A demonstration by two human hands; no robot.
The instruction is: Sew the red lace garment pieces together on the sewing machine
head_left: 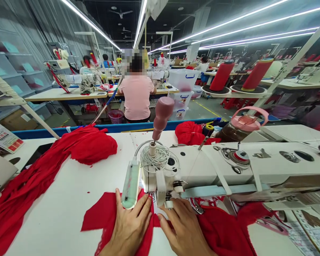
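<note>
My left hand [132, 220] lies flat with fingers stretched over a piece of red fabric [106, 209], just left of the needle area. The sewing machine [202, 160] reaches in from the right, and its head [153, 174] stands over the cloth. Close to the presser foot, my right hand [182, 222] rests with thumb and fingers apart, the thumb at a narrow part of the red fabric. Some of its fingertips are hidden behind the machine head. A small lamp [130, 188] hangs partly over my left fingers. More red fabric [221, 231] lies right of my right hand.
A long heap of red fabric [93, 145] runs along the left of the white table [66, 199]. A screwdriver [162, 117] stands upright on the machine head. Behind the machine are a red bundle [190, 132] and a bottle [241, 122]. A co-worker [137, 94] sits ahead.
</note>
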